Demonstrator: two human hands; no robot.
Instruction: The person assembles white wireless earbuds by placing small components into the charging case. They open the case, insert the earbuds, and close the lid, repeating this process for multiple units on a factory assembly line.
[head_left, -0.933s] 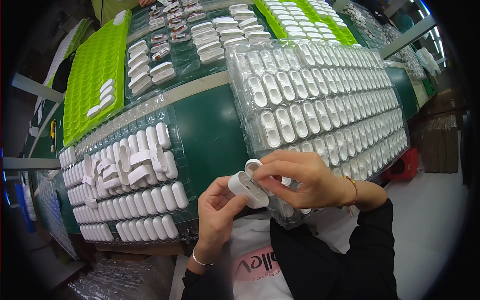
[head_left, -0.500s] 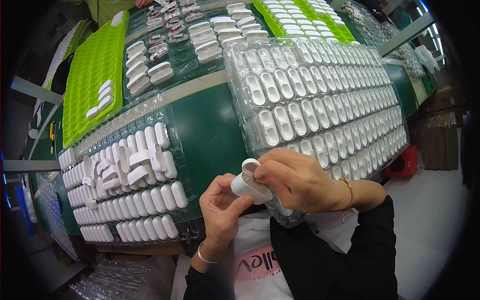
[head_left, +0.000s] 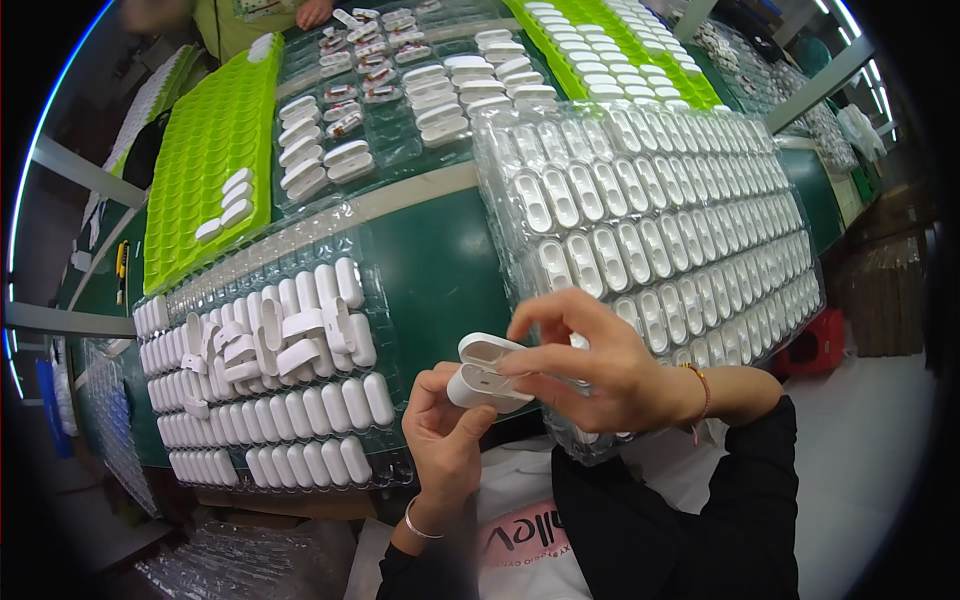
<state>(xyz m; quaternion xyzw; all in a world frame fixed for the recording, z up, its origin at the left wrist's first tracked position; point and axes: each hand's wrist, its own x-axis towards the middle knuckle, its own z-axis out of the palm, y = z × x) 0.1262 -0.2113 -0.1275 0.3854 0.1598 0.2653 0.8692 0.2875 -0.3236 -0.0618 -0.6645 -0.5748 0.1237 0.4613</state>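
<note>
My left hand is closed round the lower part of a white earbud case, which is tilted with its lid raised. Right beside its opening is my right hand. The fingers of that hand are spread, with the index finger arched above the lid and other fingertips at the case's inner edge. To the right lies a clear plastic tray filled with rows of white case shells with hollows. On the left, another clear tray carries white oval cases in rows, with loose white pieces heaped across some.
Behind the left tray lies a lime-green tray with a few white pieces. More cases and small parts stand at the far side, near a person's hand. A red bin sits beyond the right tray.
The case's lid has swung wider, showing more of the inside. My right fingers have spread and drawn back from it. The whole view has shifted slightly.
</note>
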